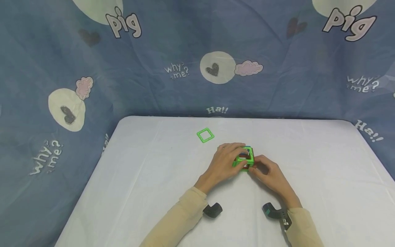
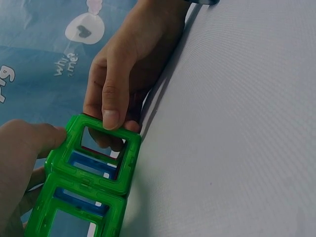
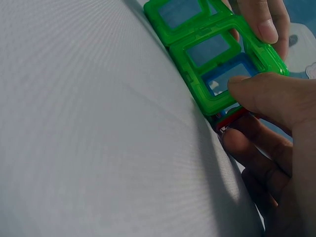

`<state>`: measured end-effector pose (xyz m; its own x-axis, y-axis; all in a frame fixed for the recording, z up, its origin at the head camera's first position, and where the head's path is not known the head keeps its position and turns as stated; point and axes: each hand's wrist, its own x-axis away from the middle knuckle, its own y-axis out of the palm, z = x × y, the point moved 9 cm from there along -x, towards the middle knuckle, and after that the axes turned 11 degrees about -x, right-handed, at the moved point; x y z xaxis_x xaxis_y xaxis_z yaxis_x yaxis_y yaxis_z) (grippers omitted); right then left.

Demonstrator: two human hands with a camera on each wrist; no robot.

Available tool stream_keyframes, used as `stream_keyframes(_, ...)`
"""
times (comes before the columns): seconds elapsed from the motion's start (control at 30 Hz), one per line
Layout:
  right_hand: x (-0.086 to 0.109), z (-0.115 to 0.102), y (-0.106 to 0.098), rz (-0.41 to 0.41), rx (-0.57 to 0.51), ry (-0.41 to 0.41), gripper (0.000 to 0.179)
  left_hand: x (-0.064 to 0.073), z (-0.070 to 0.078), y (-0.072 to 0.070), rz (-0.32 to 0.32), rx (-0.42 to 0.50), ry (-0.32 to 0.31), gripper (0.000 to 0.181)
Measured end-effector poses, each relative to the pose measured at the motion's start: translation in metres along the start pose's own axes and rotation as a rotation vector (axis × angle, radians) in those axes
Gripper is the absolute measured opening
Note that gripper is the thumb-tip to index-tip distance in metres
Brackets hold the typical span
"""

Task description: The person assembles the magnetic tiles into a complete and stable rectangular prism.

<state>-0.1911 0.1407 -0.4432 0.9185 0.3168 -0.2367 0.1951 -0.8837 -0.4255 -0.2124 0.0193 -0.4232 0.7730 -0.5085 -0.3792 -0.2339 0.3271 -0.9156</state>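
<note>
A small box-like build of square magnetic tiles (image 1: 252, 157) stands on the white table between both hands. Two green frames (image 2: 86, 180) meet along an edge, with a blue tile (image 3: 247, 61) behind and a red tile (image 3: 232, 117) on the right side. My left hand (image 1: 226, 159) grips the build from the left, thumb in front and fingers over the top and back. From the right, my right hand (image 1: 273, 175) pinches it, thumb on a green frame and fingers by the red side. A loose green square tile (image 1: 208, 139) lies flat behind the left hand.
The white-covered table (image 1: 154, 154) reaches back to a blue patterned curtain (image 1: 172, 92). A dark camera piece (image 1: 213, 210) sticks out from the left wrist, another (image 1: 271, 210) from the right wrist.
</note>
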Motion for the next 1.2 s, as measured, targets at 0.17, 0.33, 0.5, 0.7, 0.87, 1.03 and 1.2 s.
stream_keyframes(0.17, 0.0003, 0.0, -0.0002, 0.001, 0.002, 0.002, 0.025, -0.0003, 0.0005, -0.0006, 0.006, -0.001, 0.009, 0.029)
stream_keyframes(0.33, 0.0004, -0.0001, 0.0005, 0.0, -0.004, 0.003, 0.025, 0.0003, 0.0004, -0.0001, -0.003, -0.005, 0.006, 0.027)
stream_keyframes(0.5, 0.0, -0.0003, 0.0006, 0.001, 0.0, -0.004, 0.024, -0.0002, -0.0009, 0.0003, -0.01, 0.002, 0.003, 0.028)
stream_keyframes(0.7, -0.0005, 0.0001, 0.0001, 0.002, 0.01, -0.006, 0.025, -0.0009, -0.0013, -0.0002, -0.013, 0.004, 0.002, 0.03)
stream_keyframes(0.87, -0.0002, 0.0004, 0.0003, 0.002, 0.006, 0.004, 0.025, -0.0008, -0.0016, 0.0018, -0.02, 0.002, 0.0, 0.031)
stream_keyframes(1.03, 0.0001, 0.0011, -0.0001, 0.004, 0.0, 0.008, 0.024, -0.001, -0.0017, 0.0029, -0.023, 0.004, 0.0, 0.031)
stream_keyframes(1.2, 0.0005, 0.0028, -0.0004, 0.002, 0.005, 0.008, 0.024, -0.0009, -0.0031, -0.0003, -0.007, 0.059, -0.015, 0.03)
